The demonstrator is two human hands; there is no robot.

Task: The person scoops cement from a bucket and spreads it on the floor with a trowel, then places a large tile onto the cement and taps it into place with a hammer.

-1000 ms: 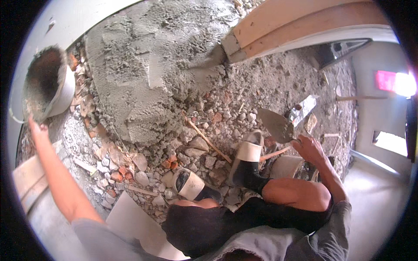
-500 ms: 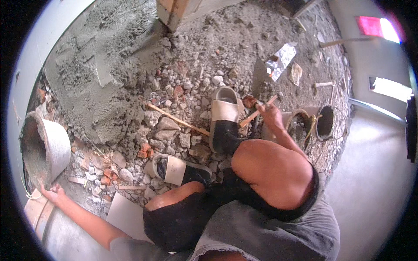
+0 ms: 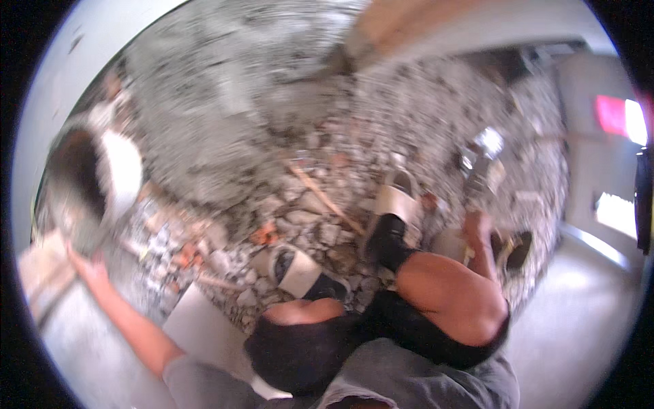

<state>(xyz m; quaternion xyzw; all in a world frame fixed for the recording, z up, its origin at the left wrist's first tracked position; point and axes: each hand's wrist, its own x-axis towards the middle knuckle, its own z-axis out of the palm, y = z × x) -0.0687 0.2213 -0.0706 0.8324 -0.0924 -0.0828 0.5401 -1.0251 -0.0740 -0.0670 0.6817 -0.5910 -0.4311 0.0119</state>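
Note:
The picture is blurred by motion. At the left, my left hand (image 3: pixel 92 269) has its fingers apart, just below a grey bucket (image 3: pixel 125 170) lying tipped with its dark mouth showing, and beside a wooden board (image 3: pixel 42 262). At the right, my right hand (image 3: pixel 475 226) is low beside some round containers (image 3: pixel 446 242) and my bent leg. Its fingers are smeared, and I cannot tell what it holds. Wet grey mortar (image 3: pixel 204 116) covers the upper middle, bordered below by stone and brick rubble (image 3: pixel 320 225) with a thin stick (image 3: pixel 317 191) on it.
My sandalled feet (image 3: pixel 398 201) rest on the rubble. A timber form (image 3: pixel 395 27) stands at top, and a crumpled shiny sheet (image 3: pixel 487 143) lies at right. A white board (image 3: pixel 197 327) is below, a white wall (image 3: pixel 65 54) at left, bright openings (image 3: pixel 613 211) at far right.
The view has shifted twice. The bucket has tipped over since a second ago. My right hand has moved down beside the containers, and the trowel it held earlier no longer shows clearly.

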